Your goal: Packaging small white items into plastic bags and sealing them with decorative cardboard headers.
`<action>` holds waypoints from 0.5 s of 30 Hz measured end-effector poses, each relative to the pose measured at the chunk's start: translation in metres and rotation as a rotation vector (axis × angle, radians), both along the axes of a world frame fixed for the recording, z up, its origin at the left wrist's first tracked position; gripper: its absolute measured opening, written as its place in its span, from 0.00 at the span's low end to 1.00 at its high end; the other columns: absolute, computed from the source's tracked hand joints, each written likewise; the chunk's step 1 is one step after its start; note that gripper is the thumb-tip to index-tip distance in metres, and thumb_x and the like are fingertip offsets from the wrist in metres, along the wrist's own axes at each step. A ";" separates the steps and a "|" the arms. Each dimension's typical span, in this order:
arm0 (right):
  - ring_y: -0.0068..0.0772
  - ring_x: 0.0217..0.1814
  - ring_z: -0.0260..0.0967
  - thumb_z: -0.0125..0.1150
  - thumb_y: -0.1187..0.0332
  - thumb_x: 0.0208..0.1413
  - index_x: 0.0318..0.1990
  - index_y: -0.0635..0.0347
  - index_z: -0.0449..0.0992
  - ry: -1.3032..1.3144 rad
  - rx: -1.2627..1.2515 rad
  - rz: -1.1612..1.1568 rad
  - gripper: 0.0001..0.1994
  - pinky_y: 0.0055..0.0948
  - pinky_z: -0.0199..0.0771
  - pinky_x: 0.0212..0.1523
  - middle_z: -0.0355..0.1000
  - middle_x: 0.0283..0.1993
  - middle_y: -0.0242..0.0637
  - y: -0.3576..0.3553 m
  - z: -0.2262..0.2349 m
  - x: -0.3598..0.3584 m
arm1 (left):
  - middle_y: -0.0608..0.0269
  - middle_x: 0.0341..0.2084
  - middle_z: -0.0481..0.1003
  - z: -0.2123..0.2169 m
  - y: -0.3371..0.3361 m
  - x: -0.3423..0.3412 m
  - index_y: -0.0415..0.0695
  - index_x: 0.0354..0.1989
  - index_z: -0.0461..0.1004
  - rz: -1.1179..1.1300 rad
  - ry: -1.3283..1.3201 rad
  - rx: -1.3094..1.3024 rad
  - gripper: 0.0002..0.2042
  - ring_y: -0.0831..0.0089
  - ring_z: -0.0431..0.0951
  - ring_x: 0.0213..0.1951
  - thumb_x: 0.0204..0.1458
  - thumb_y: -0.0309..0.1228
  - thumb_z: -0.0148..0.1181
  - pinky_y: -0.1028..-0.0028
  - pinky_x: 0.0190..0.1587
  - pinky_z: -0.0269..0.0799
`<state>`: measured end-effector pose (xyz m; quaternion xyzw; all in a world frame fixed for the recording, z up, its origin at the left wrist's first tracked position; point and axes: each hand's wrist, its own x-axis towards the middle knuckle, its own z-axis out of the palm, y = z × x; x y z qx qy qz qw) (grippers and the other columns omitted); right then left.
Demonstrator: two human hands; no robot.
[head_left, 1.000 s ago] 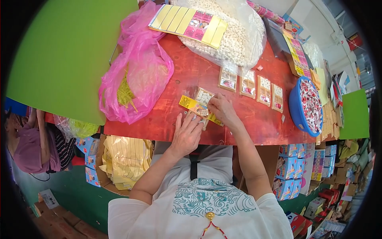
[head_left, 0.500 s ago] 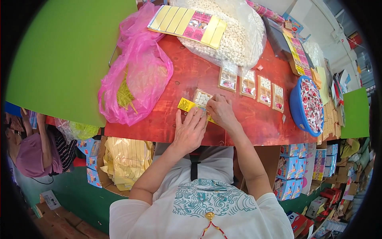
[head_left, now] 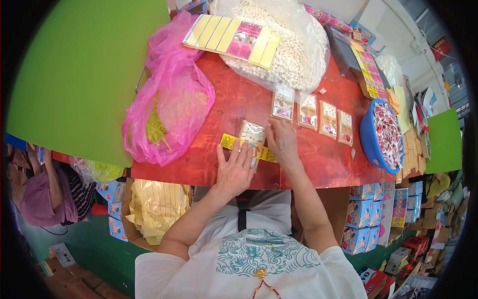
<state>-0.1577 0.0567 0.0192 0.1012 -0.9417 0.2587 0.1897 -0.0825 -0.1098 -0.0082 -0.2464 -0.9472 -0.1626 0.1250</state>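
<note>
Candy packet, a small clear pouch of white pieces, lies on a yellow card strip at the middle of the frame, near the front edge of the red desk. The left hand rests flat on the strip with fingers spread, gripping nothing. The right hand lies palm down just right of the packet, fingers loosely together and touching its edge; whether it pinches anything cannot be told.

Just above the right hand, four filled packets sit in a row on the desk. To the right stands a blue bowl full of red and white wrapped sweets. In the upper middle, a big clear bag of white candy carries a sheet of yellow and pink cards on top. A pink plastic bag slumps at the left of the desk, beside a green board. Below the desk edge, lower left, a box of yellow cards stands open; blue boxes are stacked at the lower right.
</note>
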 end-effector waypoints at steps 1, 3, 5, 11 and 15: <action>0.42 0.42 0.67 0.56 0.69 0.51 0.38 0.60 0.74 0.018 -0.003 0.020 0.08 0.39 0.63 0.45 0.69 0.34 0.40 0.000 0.000 -0.005 | 0.48 0.59 0.62 0.000 0.000 0.000 0.35 0.56 0.66 -0.001 -0.007 -0.005 0.27 0.51 0.55 0.64 0.52 0.43 0.53 0.33 0.60 0.37; 0.42 0.42 0.67 0.56 0.69 0.51 0.39 0.61 0.73 0.041 -0.003 0.032 0.09 0.39 0.65 0.44 0.69 0.35 0.41 0.003 -0.007 -0.013 | 0.48 0.59 0.62 -0.001 0.001 0.000 0.35 0.56 0.66 -0.010 -0.010 -0.008 0.28 0.51 0.55 0.64 0.52 0.43 0.53 0.33 0.60 0.37; 0.43 0.41 0.67 0.56 0.68 0.51 0.38 0.61 0.74 -0.026 0.161 0.165 0.09 0.39 0.67 0.44 0.68 0.37 0.42 -0.002 -0.017 -0.021 | 0.46 0.59 0.62 -0.001 0.001 -0.001 0.34 0.57 0.65 -0.009 -0.018 -0.005 0.29 0.51 0.54 0.64 0.52 0.44 0.54 0.34 0.60 0.37; 0.45 0.40 0.68 0.57 0.64 0.50 0.35 0.63 0.74 -0.112 0.176 0.119 0.11 0.39 0.69 0.41 0.68 0.36 0.43 -0.007 -0.020 -0.032 | 0.47 0.61 0.60 -0.001 0.001 0.002 0.35 0.59 0.64 -0.022 -0.043 -0.035 0.31 0.52 0.54 0.65 0.51 0.45 0.54 0.35 0.61 0.36; 0.45 0.36 0.69 0.57 0.62 0.49 0.34 0.65 0.75 -0.286 0.073 0.167 0.13 0.38 0.70 0.37 0.70 0.33 0.46 -0.003 -0.007 -0.042 | 0.47 0.63 0.57 -0.002 -0.003 0.006 0.35 0.61 0.61 -0.042 -0.061 -0.052 0.32 0.52 0.51 0.66 0.52 0.46 0.53 0.35 0.61 0.35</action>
